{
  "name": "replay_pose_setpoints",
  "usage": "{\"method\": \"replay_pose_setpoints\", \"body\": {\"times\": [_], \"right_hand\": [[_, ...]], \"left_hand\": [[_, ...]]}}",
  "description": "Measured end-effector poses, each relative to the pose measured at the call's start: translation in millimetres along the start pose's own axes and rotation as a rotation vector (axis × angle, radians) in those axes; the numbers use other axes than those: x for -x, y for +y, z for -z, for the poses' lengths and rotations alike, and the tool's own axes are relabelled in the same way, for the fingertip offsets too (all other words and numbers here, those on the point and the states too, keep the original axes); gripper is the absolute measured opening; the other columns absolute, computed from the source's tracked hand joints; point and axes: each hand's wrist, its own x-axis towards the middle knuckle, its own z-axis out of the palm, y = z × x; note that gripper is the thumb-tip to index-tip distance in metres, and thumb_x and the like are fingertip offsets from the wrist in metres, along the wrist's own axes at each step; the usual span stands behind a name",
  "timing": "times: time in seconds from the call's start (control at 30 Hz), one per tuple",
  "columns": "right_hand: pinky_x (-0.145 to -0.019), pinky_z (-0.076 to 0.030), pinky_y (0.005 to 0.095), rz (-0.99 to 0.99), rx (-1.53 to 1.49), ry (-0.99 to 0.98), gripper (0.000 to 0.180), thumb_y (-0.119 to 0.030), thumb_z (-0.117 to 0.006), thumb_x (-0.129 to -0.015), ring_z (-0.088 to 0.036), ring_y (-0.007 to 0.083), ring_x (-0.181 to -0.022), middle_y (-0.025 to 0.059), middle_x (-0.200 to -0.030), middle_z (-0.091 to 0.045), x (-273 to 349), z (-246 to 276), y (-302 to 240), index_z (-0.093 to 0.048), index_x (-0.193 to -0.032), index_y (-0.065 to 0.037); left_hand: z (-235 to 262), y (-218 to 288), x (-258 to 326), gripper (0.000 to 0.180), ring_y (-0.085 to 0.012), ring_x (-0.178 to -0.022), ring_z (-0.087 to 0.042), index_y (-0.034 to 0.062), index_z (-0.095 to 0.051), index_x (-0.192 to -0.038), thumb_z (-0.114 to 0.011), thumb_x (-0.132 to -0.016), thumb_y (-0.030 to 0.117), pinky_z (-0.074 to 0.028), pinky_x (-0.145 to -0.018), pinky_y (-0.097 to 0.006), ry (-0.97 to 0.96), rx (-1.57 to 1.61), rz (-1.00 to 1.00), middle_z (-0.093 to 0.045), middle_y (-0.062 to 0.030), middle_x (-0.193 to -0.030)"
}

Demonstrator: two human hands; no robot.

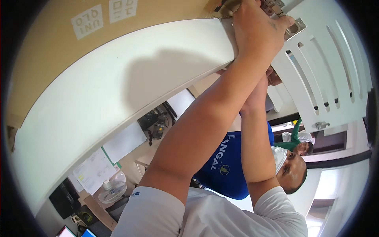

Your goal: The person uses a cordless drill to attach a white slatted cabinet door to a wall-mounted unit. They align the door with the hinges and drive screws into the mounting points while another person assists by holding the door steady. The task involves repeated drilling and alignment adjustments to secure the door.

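Overhead runs a broad white panel, curving across the view under a tan cardboard box with pale square labels, while far below lie an office floor, papers and a small fan. At the panel's upper right end sits a metal hinge, silvery and rectangular, its plate bridging the panel and a white louvred door with long slanted slots and a small metal handle lower down. One hand, on the forearm that rises from the lower left, is clamped over the end of the panel right beside the hinge; its fingers lie close together and curled over the edge, the tips out of sight behind the hardware. The other hand is raised just below it, mostly hidden by that forearm, so how its fingers stand cannot be told. Beneath the arms stands another person in a blue shirt, wearing a pale face mask.
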Motion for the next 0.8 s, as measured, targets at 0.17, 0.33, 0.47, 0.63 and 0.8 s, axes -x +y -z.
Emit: {"method": "replay_pose_setpoints", "body": {"times": [0.17,0.33,0.47,0.63,0.8], "right_hand": [[-0.074,-0.054,0.0257,0.514,1.050,0.076,0.027,-0.013,-0.072,-0.096,-0.068,0.0137,-0.085,0.0097,-0.097,-0.075,63.7,21.2,-72.0,-0.074,-0.116,0.004],[-0.100,-0.054,0.0420,1.564,1.371,1.045,0.078,-0.028,-0.087,-0.086,-0.061,0.0300,-0.121,0.0187,-0.135,-0.061,75.3,90.2,-219.3,-0.048,-0.145,0.004],[-0.099,-0.054,0.0471,0.671,0.522,0.478,0.071,-0.037,-0.075,-0.095,-0.063,0.0319,-0.118,0.0186,-0.133,-0.062,68.6,126.8,-242.2,-0.048,-0.146,0.004],[-0.097,-0.056,0.0502,0.656,0.584,0.396,0.063,-0.041,-0.061,-0.104,-0.065,0.0318,-0.117,0.0190,-0.135,-0.061,70.6,121.4,-228.7,-0.048,-0.146,0.004],[-0.093,-0.058,0.0493,0.665,0.617,0.398,0.061,-0.042,-0.059,-0.105,-0.067,0.0308,-0.115,0.0170,-0.130,-0.065,72.2,127.2,-233.6,-0.048,-0.147,0.000]], "left_hand": [[-21.4,-37.5,-13.6,0.078,-0.0389,-0.127,-0.062,-0.0108,-0.045,-0.142,-0.085,-0.084,0.021,-0.046,-0.111,-0.041,0.221,-0.432,-0.125,-0.062,-0.0343,-0.131],[0.7,22.7,6.7,0.079,-0.0388,-0.128,-0.061,-0.0114,-0.045,-0.142,-0.087,-0.082,0.021,-0.046,-0.111,-0.041,0.063,-0.074,0.033,-0.062,-0.0342,-0.131],[7.1,5.2,-3.1,0.080,-0.0397,-0.127,-0.061,-0.0129,-0.046,-0.141,-0.087,-0.081,0.021,-0.046,-0.110,-0.040,0.065,0.011,0.030,-0.063,-0.0337,-0.131],[-0.7,-7.0,-7.0,0.080,-0.0436,-0.126,-0.060,-0.0151,-0.048,-0.140,-0.087,-0.079,0.020,-0.044,-0.111,-0.042,0.049,0.008,0.026,-0.061,-0.0344,-0.133],[-1.0,-15.6,-3.7,0.080,-0.0455,-0.132,-0.054,-0.0164,-0.047,-0.141,-0.085,-0.080,0.019,-0.040,-0.115,-0.045,0.131,-0.075,-0.128,-0.055,-0.0364,-0.139]]}}
